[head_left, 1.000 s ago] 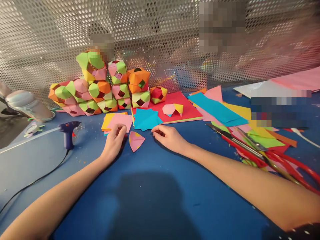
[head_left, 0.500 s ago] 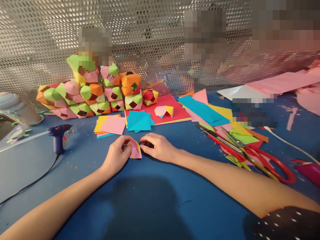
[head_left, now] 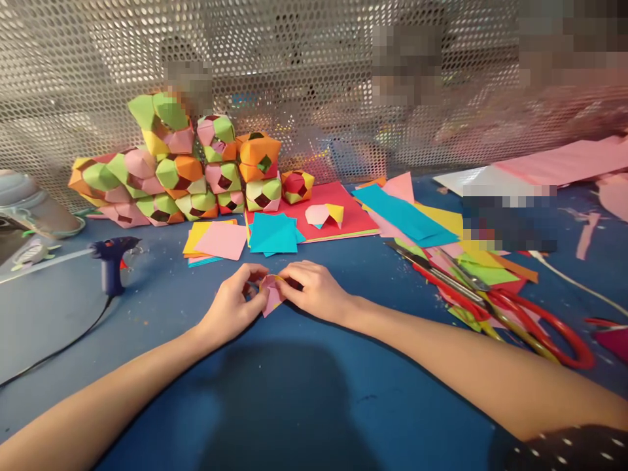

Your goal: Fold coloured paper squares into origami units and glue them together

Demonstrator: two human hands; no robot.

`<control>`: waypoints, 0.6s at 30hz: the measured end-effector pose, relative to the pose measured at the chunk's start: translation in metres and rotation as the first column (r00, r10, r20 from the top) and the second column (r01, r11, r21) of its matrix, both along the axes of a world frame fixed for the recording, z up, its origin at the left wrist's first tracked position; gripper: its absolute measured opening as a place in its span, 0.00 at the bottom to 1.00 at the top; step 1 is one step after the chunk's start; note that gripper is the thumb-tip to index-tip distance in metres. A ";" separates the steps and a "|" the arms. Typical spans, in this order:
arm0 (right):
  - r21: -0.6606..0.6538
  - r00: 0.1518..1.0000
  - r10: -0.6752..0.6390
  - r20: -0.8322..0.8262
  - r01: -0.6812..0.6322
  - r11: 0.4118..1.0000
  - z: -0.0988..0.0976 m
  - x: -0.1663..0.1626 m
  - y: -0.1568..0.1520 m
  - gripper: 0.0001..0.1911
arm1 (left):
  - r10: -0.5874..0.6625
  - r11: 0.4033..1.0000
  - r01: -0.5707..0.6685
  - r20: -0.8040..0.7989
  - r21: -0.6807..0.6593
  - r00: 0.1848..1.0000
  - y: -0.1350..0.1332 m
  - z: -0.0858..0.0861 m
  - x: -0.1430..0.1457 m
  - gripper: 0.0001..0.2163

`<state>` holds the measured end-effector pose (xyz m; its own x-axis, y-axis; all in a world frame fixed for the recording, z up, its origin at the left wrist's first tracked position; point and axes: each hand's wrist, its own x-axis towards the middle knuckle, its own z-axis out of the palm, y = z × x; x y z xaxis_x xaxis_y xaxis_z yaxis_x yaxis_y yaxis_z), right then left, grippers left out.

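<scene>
The left hand [head_left: 230,307] at 9 o'clock and the right hand [head_left: 316,291] at 3 pinch the folded pink paper [head_left: 271,299], fingers closed on opposite edges to steady it low on the bench [head_left: 294,392], spare squares [head_left: 272,232] at 12 o'clock

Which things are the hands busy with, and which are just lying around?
In hand: left hand and right hand, both pinching the pink folded paper.
Lying about: glue gun, red scissors, pink paper square, blue paper squares, stacked paper cubes.

Blue worktable [head_left: 304,405], perforated metal screen [head_left: 304,59] behind, warm light
</scene>
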<state>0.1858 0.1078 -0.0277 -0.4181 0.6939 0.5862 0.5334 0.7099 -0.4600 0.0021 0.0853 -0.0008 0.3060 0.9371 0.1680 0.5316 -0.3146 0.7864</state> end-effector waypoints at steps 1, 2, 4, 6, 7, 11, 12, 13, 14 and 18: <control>0.018 1.000 0.003 0.001 -0.003 1.000 0.000 0.000 0.001 0.08 | -0.008 1.000 0.008 -0.002 0.007 1.000 0.000 -0.001 0.000 0.11; 0.035 1.000 0.004 -0.002 -0.004 0.999 0.000 0.000 0.001 0.08 | -0.014 1.000 0.015 -0.004 0.014 1.000 -0.001 -0.002 0.000 0.11; 0.065 1.000 0.002 -0.012 -0.001 0.998 0.000 -0.001 0.001 0.10 | -0.018 1.000 0.018 0.000 0.025 1.000 -0.002 -0.003 0.001 0.12; 0.084 1.000 0.009 -0.007 -0.008 0.996 0.002 -0.001 0.000 0.10 | -0.005 0.999 0.004 0.011 0.035 1.000 -0.003 -0.004 0.003 0.12; 0.086 1.000 0.022 0.006 -0.022 0.996 0.003 -0.002 -0.002 0.11 | 0.003 0.999 -0.003 0.010 0.040 1.000 -0.003 -0.004 0.004 0.12; 0.056 0.997 0.077 0.026 -0.079 0.995 0.010 0.000 -0.004 0.12 | 0.038 0.997 -0.036 -0.022 0.067 0.999 -0.001 -0.004 0.003 0.11; 0.054 0.998 0.064 0.014 -0.064 0.996 0.010 0.001 -0.001 0.12 | 0.052 0.996 -0.050 -0.023 0.070 0.998 0.000 -0.003 0.001 0.12; 0.058 0.999 0.032 0.010 -0.033 0.998 0.010 0.003 0.003 0.12 | 0.071 0.995 -0.069 -0.018 0.068 0.997 0.002 -0.003 -0.001 0.12; 0.066 1.000 -0.015 0.022 0.014 0.998 0.009 0.006 0.009 0.11 | 0.090 0.994 -0.089 -0.011 0.057 0.996 0.003 -0.002 -0.003 0.12; 0.095 0.970 -0.162 0.184 0.146 0.985 -0.003 0.022 0.037 0.15 | 0.158 0.987 -0.158 0.012 0.011 0.987 0.012 0.004 -0.015 0.12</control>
